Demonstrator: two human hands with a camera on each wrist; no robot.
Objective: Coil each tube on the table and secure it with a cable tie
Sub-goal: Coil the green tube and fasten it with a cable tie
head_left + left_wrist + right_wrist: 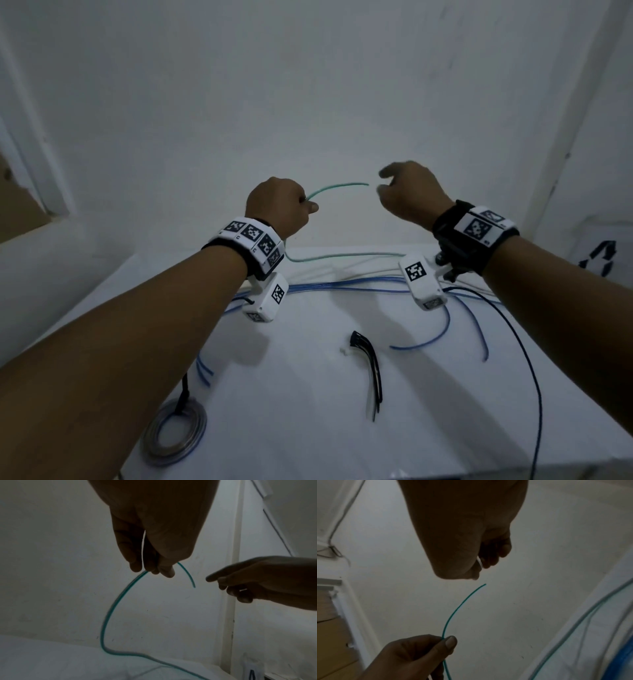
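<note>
The left hand [279,205] is raised above the far edge of the white-covered table [308,394], its thumb and fingers pinching a thin green flexible tube [337,185] a short way back from the tube's free end. That end arcs out to the right and stops just short of the right hand [409,195], which is lifted to the same height with its fingers loosely curled and its forefinger pointing toward the tip, not touching it. In the right wrist view a small white sliver shows between the right hand's fingers; it may be a cable tie, but the dim picture does not settle it. Below the left hand the green tube drops to the table and trails off to the right. Loose blue tubes [342,284] sprawl across the middle of the table, a bundle of black cable ties [371,368] lies near the centre, and a coiled blue tube [176,433] bound with a black tie rests at the near left.
</note>
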